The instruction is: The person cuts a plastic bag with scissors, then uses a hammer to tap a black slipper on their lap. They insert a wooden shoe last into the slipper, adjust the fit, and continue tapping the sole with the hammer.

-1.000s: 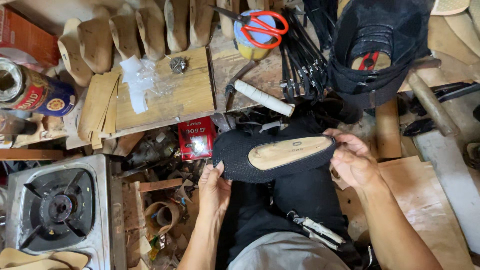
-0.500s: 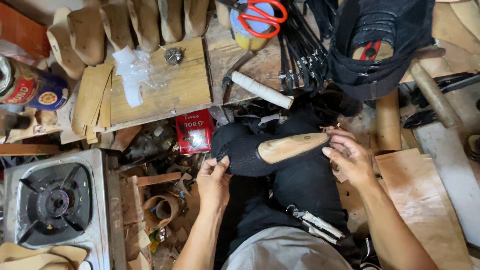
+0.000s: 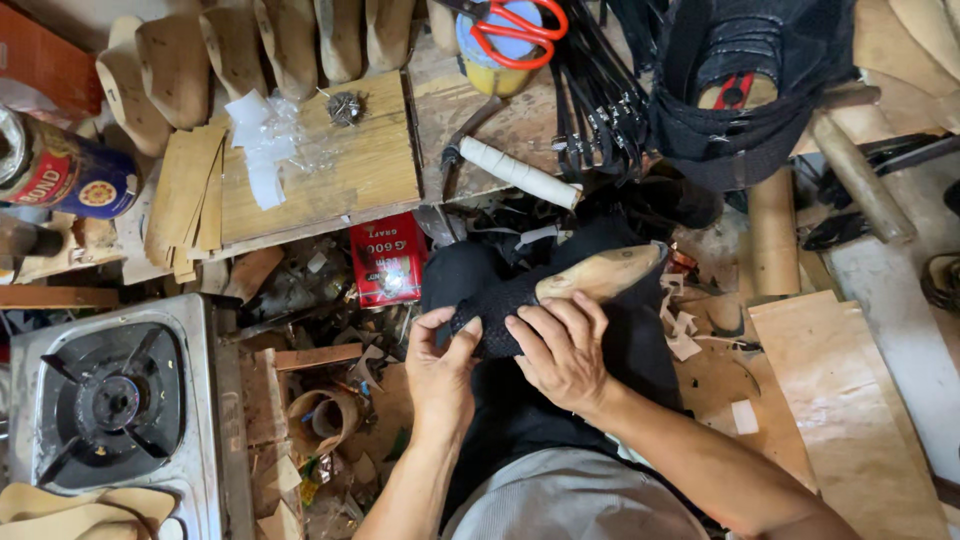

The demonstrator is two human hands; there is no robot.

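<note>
A wooden shoe last (image 3: 600,272) lies across my lap, its heel end wrapped in a black mesh shoe upper (image 3: 490,312). My left hand (image 3: 442,368) pinches the black upper at the heel end from below. My right hand (image 3: 560,348) grips the upper and last from the right, fingers pressed over the fabric. The pale wooden toe of the last sticks out bare to the upper right.
A wooden bench (image 3: 320,180) ahead carries a white-handled hammer (image 3: 515,172), red-handled scissors (image 3: 515,22), a pile of tacks (image 3: 345,106) and wooden lasts (image 3: 175,65). A red tin (image 3: 385,260) lies below it. A gas stove (image 3: 110,400) stands left, plywood board (image 3: 840,400) right.
The last has turned from sole-up to lying on its side. My right hand moved from the toe end leftwards onto the heel end, close beside my left hand.
</note>
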